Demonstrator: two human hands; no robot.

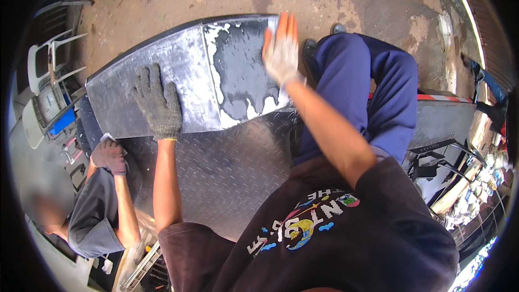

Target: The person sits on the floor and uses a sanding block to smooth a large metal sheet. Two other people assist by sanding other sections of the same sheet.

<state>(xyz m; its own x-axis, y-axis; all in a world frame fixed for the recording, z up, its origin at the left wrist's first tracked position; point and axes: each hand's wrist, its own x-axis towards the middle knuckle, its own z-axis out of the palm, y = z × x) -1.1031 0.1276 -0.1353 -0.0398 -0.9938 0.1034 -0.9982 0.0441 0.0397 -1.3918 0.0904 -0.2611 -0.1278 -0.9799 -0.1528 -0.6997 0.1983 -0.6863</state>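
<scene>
A long curved panel, grey with whitish scuffed areas, lies across in front of me. Its right part carries a dark grey patch with ragged white edges. My left hand, in a dark grey knit glove, rests flat on the panel's left half, fingers spread. At the right end, my right hand wears a pale glove with orange fingertips. It lies flat along the panel's end edge, fingers straight and thumb apart. Whether anything thin is under that palm is hidden.
A dark diamond-plate metal surface supports the panel's near side. At the left sits a co-worker whose gloved hand is by the panel's left end. White plastic chairs stand far left; a red-and-white striped edge runs at right.
</scene>
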